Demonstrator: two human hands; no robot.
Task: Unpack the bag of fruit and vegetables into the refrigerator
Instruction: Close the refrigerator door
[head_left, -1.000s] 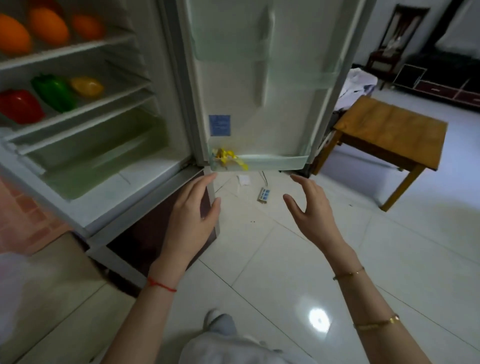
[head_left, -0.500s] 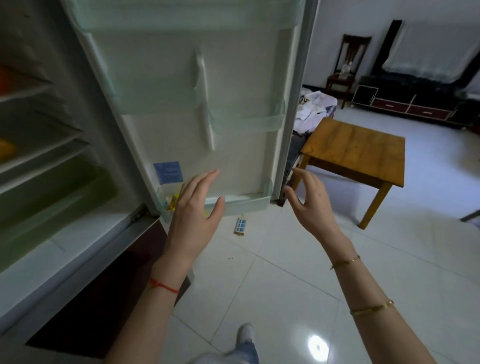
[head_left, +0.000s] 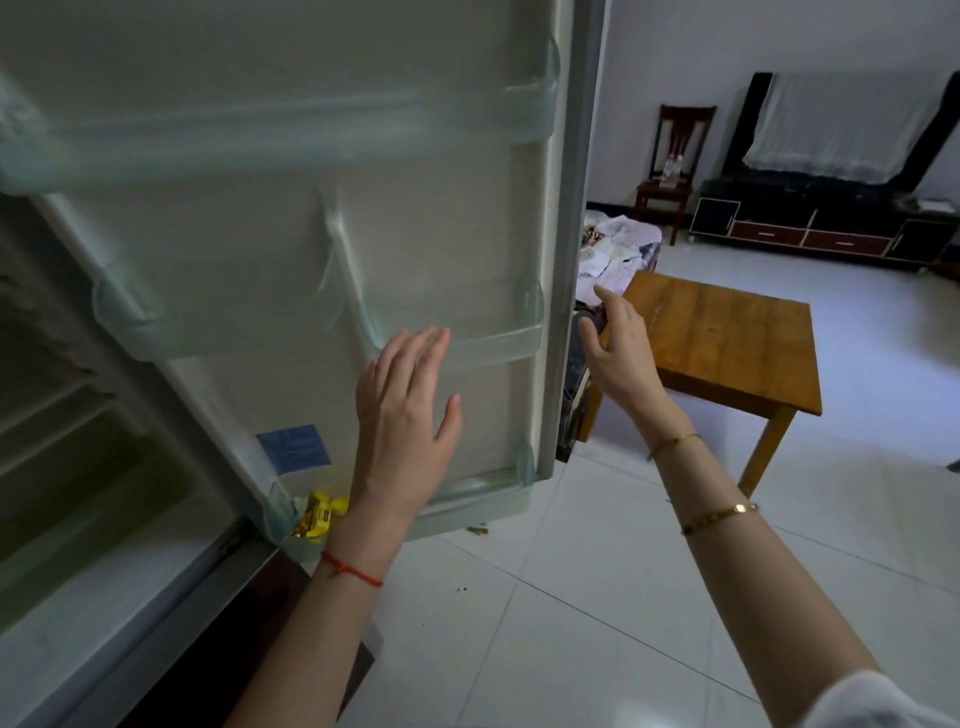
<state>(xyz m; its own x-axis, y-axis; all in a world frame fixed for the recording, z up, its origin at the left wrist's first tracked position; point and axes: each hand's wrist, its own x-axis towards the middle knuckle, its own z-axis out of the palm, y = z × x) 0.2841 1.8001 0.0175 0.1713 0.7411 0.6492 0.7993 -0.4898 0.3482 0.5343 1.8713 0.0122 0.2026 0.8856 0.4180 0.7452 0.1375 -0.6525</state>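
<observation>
Both hands are up, fingers loosely spread, and neither holds anything. The left hand (head_left: 402, 415) sits in the centre of the frame with its palm toward the inner face of the refrigerator door (head_left: 291, 249); whether it touches the liner cannot be told. The right hand (head_left: 621, 353) is just right of centre, reaching at the door's free vertical edge (head_left: 566, 260), fingertips near it or on it.

That edge is what the next move seems to hang on. It runs top to bottom between the 2 hands, and the right hand is the nearer, placed to draw it while the left pushes the panel.

The open refrigerator compartment (head_left: 104, 493) lies at lower left, dim, its shelves showing no produce from here. No bag of fruit and vegetables is in sight. A yellow packet (head_left: 319, 514) sits in the bottom door rack. Behind the right hand stands a wooden table (head_left: 727, 332), with a chair (head_left: 675, 156) and a dark TV cabinet (head_left: 821, 228) at upper right.
</observation>
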